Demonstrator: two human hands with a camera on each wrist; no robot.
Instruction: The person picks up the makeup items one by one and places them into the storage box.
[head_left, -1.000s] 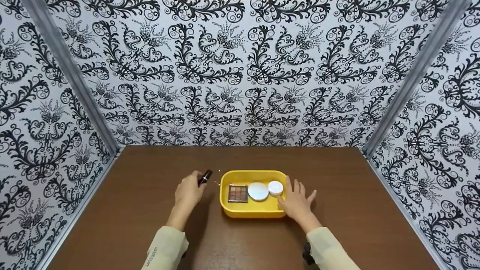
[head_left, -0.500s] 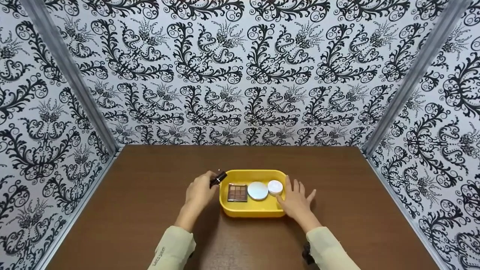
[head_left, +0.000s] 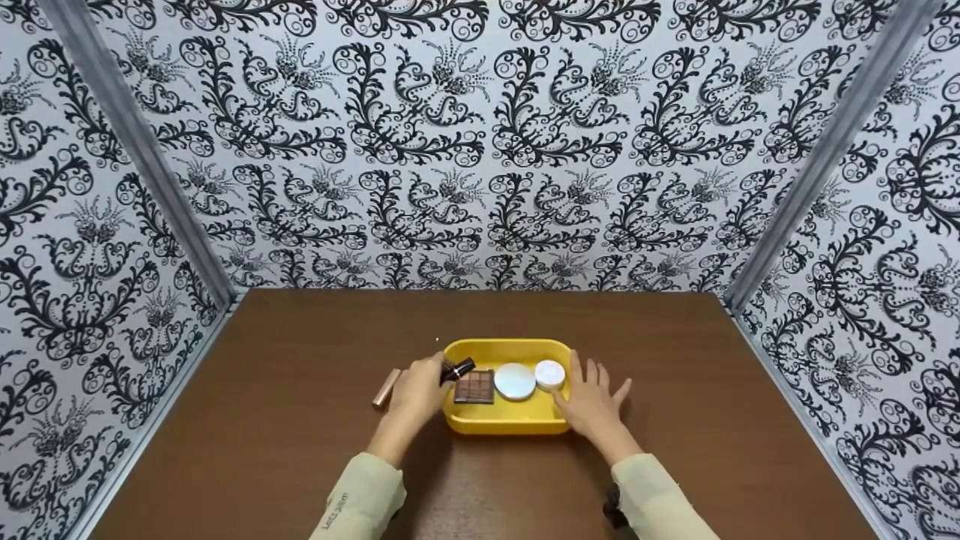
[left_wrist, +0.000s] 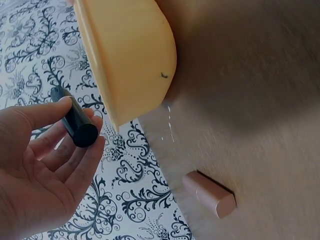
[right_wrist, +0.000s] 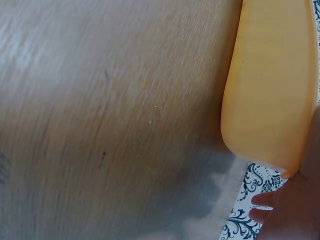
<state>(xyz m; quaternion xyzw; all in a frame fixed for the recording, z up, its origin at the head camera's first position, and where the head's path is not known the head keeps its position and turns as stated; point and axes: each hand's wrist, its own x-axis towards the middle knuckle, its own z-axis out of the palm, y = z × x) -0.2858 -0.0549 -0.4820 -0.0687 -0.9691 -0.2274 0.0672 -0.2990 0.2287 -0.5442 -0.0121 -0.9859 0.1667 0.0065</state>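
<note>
My left hand [head_left: 418, 390] pinches a black lipstick tube [head_left: 459, 369] with a silver band, above the left end of a yellow tray [head_left: 510, 427]. In the left wrist view the thumb presses the lipstick tube [left_wrist: 77, 122] against the fingers, near the tray's rim. My right hand [head_left: 596, 405] rests at the tray's right rim, fingers straight and spread, thumb over the inside. Inside the tray lie an eyeshadow palette [head_left: 474, 387], a round silvery-white compact [head_left: 515, 382] and a small white round jar [head_left: 550, 373] close to the right thumb.
A rose-gold lipstick-like tube [head_left: 386, 389] lies on the brown wooden table [head_left: 300, 390], left of my left hand. It shows in the left wrist view as a copper-coloured tube [left_wrist: 209, 194]. Black-and-white patterned walls [head_left: 480, 150] enclose the table at the back and sides.
My left hand has moved right with the black lipstick tube, from beside the tray to above its left end. The rose-gold tube has come into sight behind it. My right hand stays put.
</note>
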